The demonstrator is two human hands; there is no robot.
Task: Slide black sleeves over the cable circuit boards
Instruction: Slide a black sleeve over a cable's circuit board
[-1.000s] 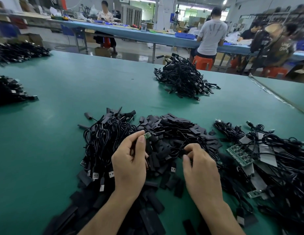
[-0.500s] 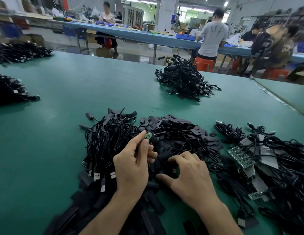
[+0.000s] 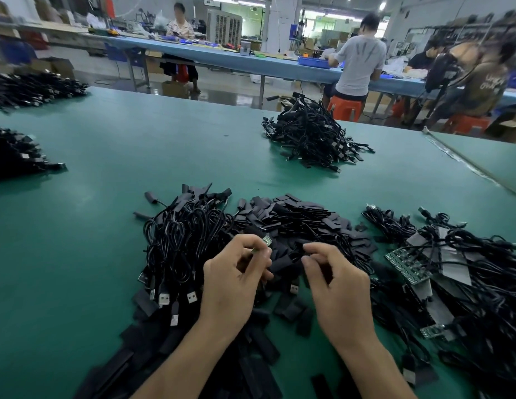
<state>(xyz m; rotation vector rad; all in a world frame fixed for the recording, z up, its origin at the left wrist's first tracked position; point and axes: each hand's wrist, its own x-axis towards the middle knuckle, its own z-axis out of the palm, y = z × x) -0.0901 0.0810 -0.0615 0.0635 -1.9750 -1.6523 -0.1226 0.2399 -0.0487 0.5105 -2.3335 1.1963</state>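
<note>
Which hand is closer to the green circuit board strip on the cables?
Right. The right hand sits just left of the strip; the left hand is farther left, pinching a small board.

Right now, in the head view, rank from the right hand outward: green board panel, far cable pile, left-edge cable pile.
From the right hand:
1. green board panel, just to its right.
2. far cable pile, ahead, table centre.
3. left-edge cable pile, far left.
</note>
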